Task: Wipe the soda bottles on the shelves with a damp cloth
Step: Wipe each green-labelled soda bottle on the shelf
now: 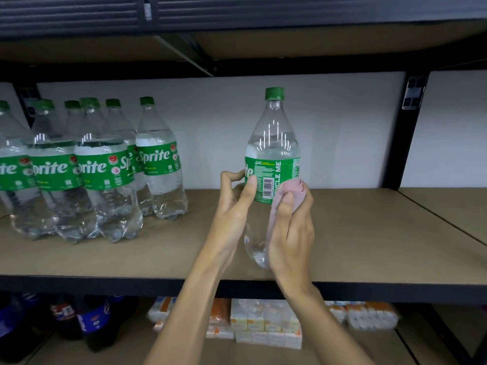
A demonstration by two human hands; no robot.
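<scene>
Left hand (234,204) grips clear green-labelled plastic soda bottle (272,143), right hand (292,227) clutches pink cloth (296,191) against it; shelved bottles (105,167) likely remain.

On the middle shelf (369,233), far left, a cluster of bottles (105,167). Well apart to the right, by the near edge, a single bottle (274,143) between left hand (234,206) and right hand (292,233), cloth (296,191) against its right side. On the lower shelf (374,346), more bottles (79,320) left, cartons (263,322) right.

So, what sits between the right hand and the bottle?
A pink cloth: the right hand grips it and holds it against the bottle, as the head view shows. The left hand holds the bottle directly, with nothing between.
</scene>
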